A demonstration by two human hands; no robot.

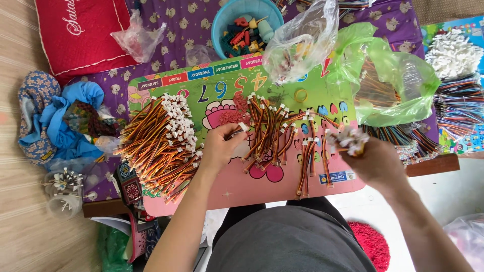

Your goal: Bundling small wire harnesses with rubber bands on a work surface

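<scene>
Left hand (219,148) down on the middle of the table (237,194), fingers pinched shut on the white end of one little wire (242,127). Right hand (375,161) near the right edge, fingers closed round a bunch of wires (349,140), white ends up. Loose wires (275,136) spread over the middle of the table, between both hands. Big neat pile of wires (159,143) at the left edge.

Probably very light, thin and bendy, quick to tangle. Best held by the hard white plug, not by the soft striped part.

Clear bag (302,40) lying at the far edge, crumpled and shiny. Green bag (393,85) at the far right corner, more wires inside. Blue bowl (247,25) of small bright bits beyond the far edge. Small blue and white label (337,177) near the front right corner, a little rectangle.
</scene>
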